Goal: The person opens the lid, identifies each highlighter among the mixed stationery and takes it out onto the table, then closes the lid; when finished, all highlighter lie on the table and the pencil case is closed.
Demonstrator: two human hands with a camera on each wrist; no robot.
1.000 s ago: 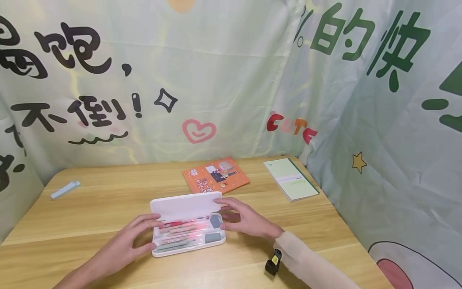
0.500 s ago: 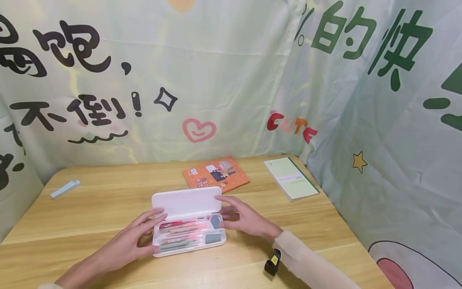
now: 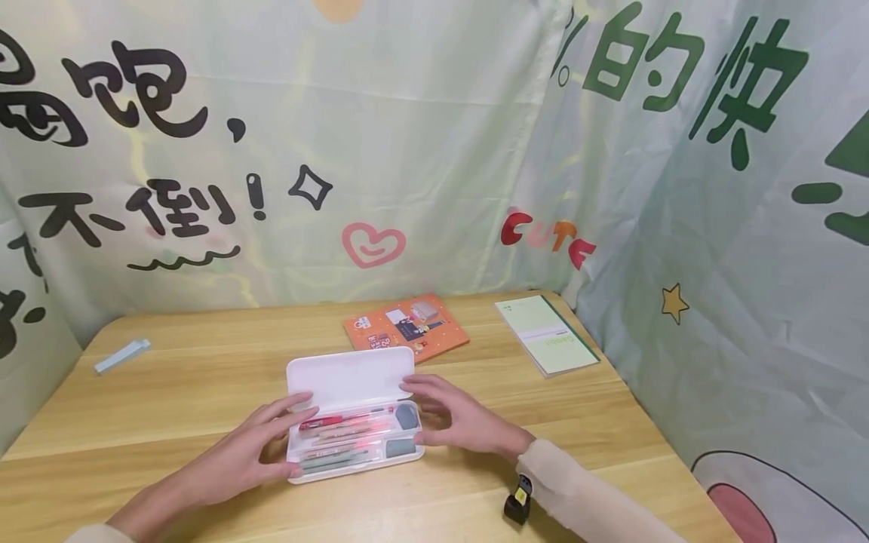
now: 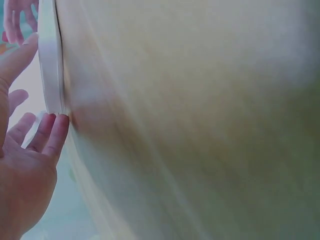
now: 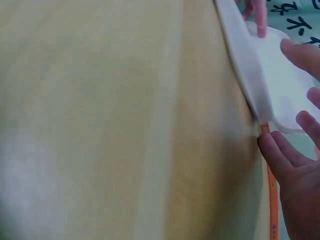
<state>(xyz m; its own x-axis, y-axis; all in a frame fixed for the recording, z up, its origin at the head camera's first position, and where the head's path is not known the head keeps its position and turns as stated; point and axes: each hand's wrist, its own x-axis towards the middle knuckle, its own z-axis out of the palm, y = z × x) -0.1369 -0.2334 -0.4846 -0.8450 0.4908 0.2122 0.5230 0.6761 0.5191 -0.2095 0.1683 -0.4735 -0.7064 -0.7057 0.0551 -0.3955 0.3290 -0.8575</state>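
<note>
On the wooden worktop (image 3: 204,392), well to the left of the white pencil case (image 3: 360,467) and farther back, lies a small light-blue bar (image 3: 122,357). At the left end of the case is the left hand (image 3: 237,456); its fingers are relaxed and wide apart from the thumb, with the thumb touching the near left corner and two fingertips reaching over the left side, close to the hinge. The case itself is opened, and its lid (image 3: 350,378) stands leaning back behind it. Inside the case, to the left, are a red pen (image 3: 322,422), several pinkish pens (image 3: 349,431) and grey sticks (image 3: 333,460); at its right end are a grey rounded piece (image 3: 406,415) and a grey rectangular piece (image 3: 400,447). Behind the case, partly covered by the lid, lies an orange booklet (image 3: 424,324). At the right end of the case is the right hand (image 3: 465,413), also wide, with fingertips at the lid's right edge and the thumb at the case's right wall. To the right of the case and nearer, a black device (image 3: 518,501) is by the right sleeve (image 3: 577,483). Farther right and behind the case lies a pale green notebook (image 3: 546,335).
</note>
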